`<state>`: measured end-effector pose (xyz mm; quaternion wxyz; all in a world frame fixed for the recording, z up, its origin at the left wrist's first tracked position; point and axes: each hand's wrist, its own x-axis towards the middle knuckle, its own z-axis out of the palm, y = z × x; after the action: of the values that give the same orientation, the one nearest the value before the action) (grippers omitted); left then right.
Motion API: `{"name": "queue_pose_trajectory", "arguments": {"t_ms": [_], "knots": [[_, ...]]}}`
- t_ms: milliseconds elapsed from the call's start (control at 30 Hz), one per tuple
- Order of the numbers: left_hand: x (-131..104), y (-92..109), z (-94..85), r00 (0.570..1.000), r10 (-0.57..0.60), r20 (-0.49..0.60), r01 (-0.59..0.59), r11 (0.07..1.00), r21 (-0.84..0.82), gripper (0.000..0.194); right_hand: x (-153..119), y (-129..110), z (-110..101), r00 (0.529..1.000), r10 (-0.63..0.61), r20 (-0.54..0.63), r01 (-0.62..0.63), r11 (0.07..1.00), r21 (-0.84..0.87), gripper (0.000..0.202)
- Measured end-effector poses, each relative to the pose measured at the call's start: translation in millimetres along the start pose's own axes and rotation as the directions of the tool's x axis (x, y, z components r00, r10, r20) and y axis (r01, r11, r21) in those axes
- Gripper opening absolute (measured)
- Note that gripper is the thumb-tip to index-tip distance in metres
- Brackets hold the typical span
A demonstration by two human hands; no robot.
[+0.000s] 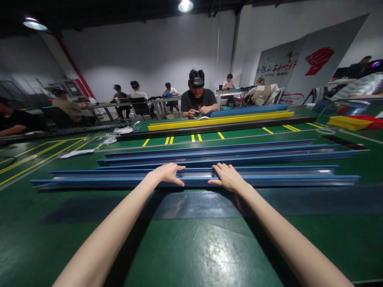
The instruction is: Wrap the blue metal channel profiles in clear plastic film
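Observation:
A long blue channel strip (104, 182) with a U-shaped trough lies crosswise on the green table in front of me. My left hand (169, 173) grips it left of its middle, fingers over the far rim and thumb at the near side. To the right, my right hand (228, 177) holds the same strip in a similar way, fingertips on the far rim. Just behind it lie more blue channel strips (254, 161), parallel to it. On my side, a flat, see-through plastic strip (194, 205) rests on the table beneath my forearms.
Farther back lie a yellow channel strip (227, 120) and a black strip (215, 129). A person (199, 101) sits opposite, handling a small item. At the right are a dark phone-like slab (344, 142) and a yellow tray (348, 123). Crumpled plastic (122, 130) lies back left.

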<state>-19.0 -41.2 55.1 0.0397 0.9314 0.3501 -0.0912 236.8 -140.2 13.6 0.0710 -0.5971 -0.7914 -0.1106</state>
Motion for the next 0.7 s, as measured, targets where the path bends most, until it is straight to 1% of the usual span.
{"name": "queue_pose_trajectory", "arguments": {"t_ms": [167,267,333,400,500,567,633,700], "knots": [[2.1,-1.0,6.3,1.000,-0.004,0.000,0.004,1.000,0.001,0.091,1.7,-0.5,6.5,1.000,-0.002,0.006,0.002,1.000,0.001,0.066],[1.4,-1.6,8.4,1.000,-0.015,-0.022,0.016,1.000,0.014,0.089,4.0,-2.5,10.2,1.000,0.007,-0.009,-0.008,1.000,-0.008,0.067],[-1.0,-1.5,12.5,0.997,-0.038,-0.068,0.039,0.999,0.022,0.087,6.4,-3.9,11.4,1.000,0.022,-0.019,-0.022,1.000,-0.010,0.067],[-5.0,-0.1,19.7,0.987,-0.064,-0.148,0.068,0.997,0.026,0.082,8.8,-4.6,11.2,0.999,0.051,-0.021,-0.051,0.999,0.002,0.068],[-10.9,3.8,33.7,0.952,-0.099,-0.288,0.115,0.993,0.038,0.071,11.9,-3.4,8.8,0.994,0.106,-0.002,-0.106,0.993,0.047,0.067],[-11.7,6.2,41.6,0.919,-0.160,-0.361,0.184,0.982,0.034,0.059,13.7,-1.4,7.4,0.991,0.129,0.033,-0.131,0.989,0.064,0.068],[-9.1,7.5,46.0,0.882,-0.236,-0.408,0.269,0.963,0.025,0.051,15.8,0.9,7.0,0.989,0.137,0.060,-0.141,0.988,0.062,0.069],[-4.3,7.6,46.9,0.853,-0.293,-0.433,0.335,0.942,0.023,0.050,18.5,3.2,8.1,0.988,0.138,0.065,-0.142,0.988,0.055,0.070]]}}
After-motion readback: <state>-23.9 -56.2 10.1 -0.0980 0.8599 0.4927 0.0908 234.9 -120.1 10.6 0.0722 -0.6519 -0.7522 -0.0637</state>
